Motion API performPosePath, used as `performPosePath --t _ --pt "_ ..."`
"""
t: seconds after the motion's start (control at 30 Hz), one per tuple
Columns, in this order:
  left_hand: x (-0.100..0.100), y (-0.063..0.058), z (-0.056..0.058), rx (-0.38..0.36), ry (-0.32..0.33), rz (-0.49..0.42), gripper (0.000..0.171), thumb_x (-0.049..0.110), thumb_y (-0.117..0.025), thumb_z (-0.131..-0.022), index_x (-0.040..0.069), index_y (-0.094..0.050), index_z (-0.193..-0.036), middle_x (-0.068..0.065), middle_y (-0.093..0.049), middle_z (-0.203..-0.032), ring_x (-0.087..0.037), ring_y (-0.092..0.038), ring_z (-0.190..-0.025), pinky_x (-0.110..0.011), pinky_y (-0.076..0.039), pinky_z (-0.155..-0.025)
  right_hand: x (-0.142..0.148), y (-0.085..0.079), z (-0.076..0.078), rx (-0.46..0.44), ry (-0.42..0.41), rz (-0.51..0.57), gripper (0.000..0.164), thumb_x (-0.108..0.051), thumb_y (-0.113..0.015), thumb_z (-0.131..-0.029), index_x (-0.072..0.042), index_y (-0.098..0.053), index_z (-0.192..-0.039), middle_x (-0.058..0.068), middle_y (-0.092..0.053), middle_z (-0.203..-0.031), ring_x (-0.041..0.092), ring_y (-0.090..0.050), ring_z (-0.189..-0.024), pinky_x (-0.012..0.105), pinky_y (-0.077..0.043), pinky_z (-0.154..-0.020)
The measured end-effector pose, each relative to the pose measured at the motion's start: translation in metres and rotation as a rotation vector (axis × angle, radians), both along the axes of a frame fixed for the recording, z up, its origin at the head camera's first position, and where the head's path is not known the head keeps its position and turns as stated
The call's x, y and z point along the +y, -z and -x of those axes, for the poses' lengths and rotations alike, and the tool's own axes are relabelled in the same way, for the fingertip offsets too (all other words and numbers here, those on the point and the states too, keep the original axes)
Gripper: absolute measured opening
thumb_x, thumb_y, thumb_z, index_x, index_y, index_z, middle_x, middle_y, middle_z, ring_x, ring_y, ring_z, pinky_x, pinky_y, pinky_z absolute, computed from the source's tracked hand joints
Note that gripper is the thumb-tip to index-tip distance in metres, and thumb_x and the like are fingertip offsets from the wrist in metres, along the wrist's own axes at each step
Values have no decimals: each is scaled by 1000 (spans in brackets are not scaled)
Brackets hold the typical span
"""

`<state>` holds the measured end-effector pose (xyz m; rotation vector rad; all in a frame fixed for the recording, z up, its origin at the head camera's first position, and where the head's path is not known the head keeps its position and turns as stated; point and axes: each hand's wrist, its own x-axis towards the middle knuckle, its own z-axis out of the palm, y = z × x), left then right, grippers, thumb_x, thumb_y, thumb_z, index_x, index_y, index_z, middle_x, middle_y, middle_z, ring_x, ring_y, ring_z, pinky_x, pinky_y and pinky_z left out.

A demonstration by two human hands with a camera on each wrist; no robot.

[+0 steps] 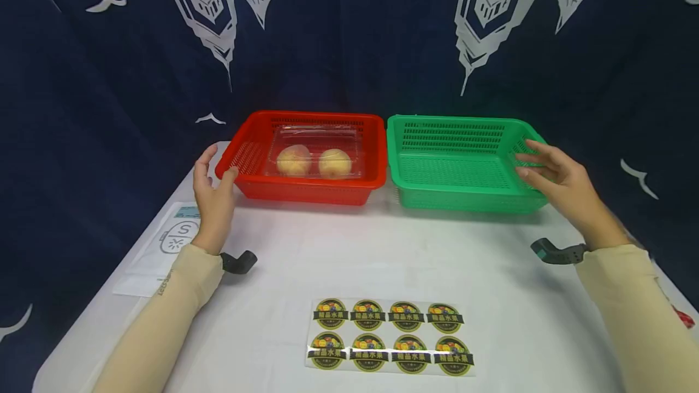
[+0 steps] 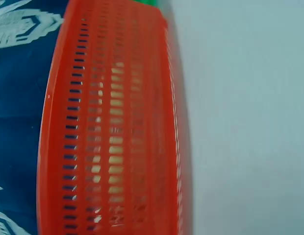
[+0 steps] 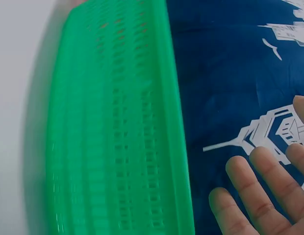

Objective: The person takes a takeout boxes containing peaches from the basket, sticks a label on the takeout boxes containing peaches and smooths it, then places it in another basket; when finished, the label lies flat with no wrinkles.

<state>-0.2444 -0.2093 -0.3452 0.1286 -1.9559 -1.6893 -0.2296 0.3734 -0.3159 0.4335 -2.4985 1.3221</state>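
Beside the left end of a red basket [image 1: 306, 190] is my left hand [image 1: 214, 202], thumb and fingers spread apart with nothing between them. Inside that basket sits a clear plastic box [image 1: 314, 132] with two yellowish peaches [image 1: 295, 161] showing through it. My right hand [image 1: 557, 174] is at the right end of a green basket [image 1: 469, 200], its fingers spread and overlapping the rim in the head view. In the right wrist view the fingers [image 3: 260, 196] extend loosely to the right of the green wall. The left wrist view shows only the red basket's slotted side, not the hand.
A sheet of round fruit stickers [image 1: 390, 338] lies on the white table [image 1: 349, 259] at the front. A white printed packet [image 1: 158, 253] lies under the left forearm. Behind the baskets hangs a dark blue patterned cloth [image 1: 349, 47]. A small red item [image 1: 684, 318] shows at the right edge.
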Motion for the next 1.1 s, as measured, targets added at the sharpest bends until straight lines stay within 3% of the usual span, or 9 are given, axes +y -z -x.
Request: performPosePath --t 0.1,0.2,0.47,0.57,0.7,0.9,1.1 --pt "3 5 6 16 -38 -150 65 15 -57 -105 16 -35 -166 2 -30 -174 -16 -17 -161 -32 -13 -132 -6 -1 6 -35 -84 168 64 -5 -61 -110 -16 -38 -169 -22 -63 -137 -7 -66 -115 9 -52 -92" --pt "6 10 12 4 -63 -232 69 17 -58 -104 22 -31 -168 6 -27 -175 -13 -16 -162 -29 -14 -132 -12 -1 13 -63 -157 278 64 1 -60 -109 -11 -38 -168 -16 -66 -137 -1 -70 -113 13 -55 -92" --pt "21 18 23 -36 -43 -436 85 13 -65 -102 27 -18 -171 -1 -9 -178 -18 -6 -163 -32 -31 -128 -23 -5 27 -182 -182 294 58 -4 -61 -110 -14 -44 -164 -10 -68 -136 6 -72 -113 21 -60 -92" --pt "25 21 27 -58 -31 -471 93 14 -69 -101 30 -12 -172 -3 -3 -179 -18 -4 -164 -29 -30 -128 -28 -7 32 -227 -179 273 53 -7 -61 -110 -16 -48 -161 -10 -69 -136 7 -71 -114 23 -60 -93" --pt "28 26 34 -72 -19 -491 101 15 -73 -99 33 -6 -172 -4 -2 -179 -18 -9 -164 -26 -31 -126 -36 -11 39 -263 -173 254 49 -10 -62 -110 -17 -51 -158 -14 -70 -134 8 -71 -114 23 -60 -92" --pt "30 33 42 -13 -15 -531 104 5 -72 -98 31 -5 -172 -4 -11 -178 -18 -18 -161 -21 -36 -122 -52 -18 51 -314 -188 298 50 -13 -65 -110 -12 -51 -157 -9 -70 -134 11 -71 -115 26 -61 -95" --pt "27 38 41 9 -5 -473 102 5 -71 -98 33 -6 -171 -1 -17 -176 -16 -27 -157 -22 -37 -122 -65 -24 65 -347 -210 316 51 -20 -65 -110 -10 -50 -158 -7 -67 -136 14 -70 -120 29 -60 -97"
